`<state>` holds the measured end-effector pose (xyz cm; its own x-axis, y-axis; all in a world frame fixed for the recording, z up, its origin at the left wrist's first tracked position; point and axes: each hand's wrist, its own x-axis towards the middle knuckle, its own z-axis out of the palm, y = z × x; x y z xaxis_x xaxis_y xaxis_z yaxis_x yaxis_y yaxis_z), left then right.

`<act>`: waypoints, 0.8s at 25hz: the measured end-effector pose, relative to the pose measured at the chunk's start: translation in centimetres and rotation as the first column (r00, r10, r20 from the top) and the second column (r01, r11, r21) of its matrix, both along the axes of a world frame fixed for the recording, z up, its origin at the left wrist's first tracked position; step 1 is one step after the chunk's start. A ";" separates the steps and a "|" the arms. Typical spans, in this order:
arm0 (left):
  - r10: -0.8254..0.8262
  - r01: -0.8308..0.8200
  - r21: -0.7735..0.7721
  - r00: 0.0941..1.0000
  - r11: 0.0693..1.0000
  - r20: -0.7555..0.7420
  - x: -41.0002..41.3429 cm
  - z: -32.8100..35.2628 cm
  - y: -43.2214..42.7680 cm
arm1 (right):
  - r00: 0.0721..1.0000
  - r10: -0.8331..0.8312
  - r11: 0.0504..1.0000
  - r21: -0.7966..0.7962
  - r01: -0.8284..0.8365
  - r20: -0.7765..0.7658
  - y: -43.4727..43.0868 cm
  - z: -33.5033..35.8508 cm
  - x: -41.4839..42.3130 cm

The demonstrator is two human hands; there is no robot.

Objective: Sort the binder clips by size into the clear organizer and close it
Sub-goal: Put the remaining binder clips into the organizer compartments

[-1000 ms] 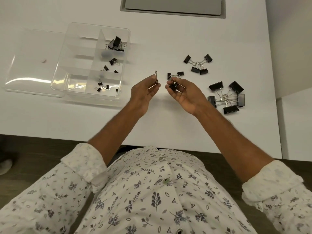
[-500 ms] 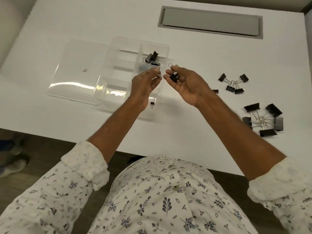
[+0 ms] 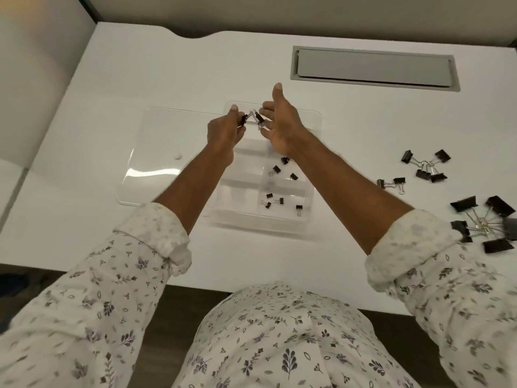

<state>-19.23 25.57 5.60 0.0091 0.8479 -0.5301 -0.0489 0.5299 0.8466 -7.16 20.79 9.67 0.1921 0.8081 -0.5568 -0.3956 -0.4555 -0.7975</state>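
Head view, upper middle: a small clip (image 3: 244,119) is pinched in the left grip (image 3: 223,133) above the organizer (image 3: 237,203); another clip (image 3: 259,122) is cradled in the half-curled right grip (image 3: 279,127). Both are judged light, stiff and slippery, best taken by the wire handles.

We see the clear organizer (image 3: 251,228) open, its lid (image 3: 156,147) lying flat at its left. Small black clips (image 3: 269,204) sit in its two near right compartments. Medium clips (image 3: 425,171) and large clips (image 3: 495,205) lie loose to its right. The held clips (image 3: 258,119) hang above its far end.
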 end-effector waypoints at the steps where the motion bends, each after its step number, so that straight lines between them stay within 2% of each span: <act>1: -0.004 0.004 -0.005 1.000 1.000 -0.016 -0.3 -0.2 0.8 | 1.000 0.001 1.000 0.006 -0.001 0.004 0.2 0.0 -0.1; 5: -0.039 0.040 0.018 0.998 0.999 -0.047 -0.9 -0.5 1.8 | 0.998 -0.053 0.995 0.082 0.051 0.022 -0.1 -0.4 0.0; 9: -0.129 0.140 0.100 0.986 0.985 -0.108 -0.1 -0.8 -0.1 | 0.982 -0.124 0.985 0.137 0.105 0.141 -2.0 -1.2 1.3; 15: -0.336 0.398 0.303 0.912 0.866 -0.237 4.2 -1.4 -5.6 | 0.924 -0.243 0.961 0.200 0.189 0.296 -8.1 -2.6 6.3; 20: -0.383 0.475 0.394 0.876 0.787 -0.293 9.6 -1.6 -10.2 | 0.849 -0.303 0.947 0.233 0.220 0.433 -14.4 -3.9 12.2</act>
<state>-9.66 15.41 3.98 0.3686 0.9203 -0.1308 0.2768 0.0256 0.9606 4.99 6.43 5.73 0.6082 0.7646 -0.2132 -0.0524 -0.2293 -0.9719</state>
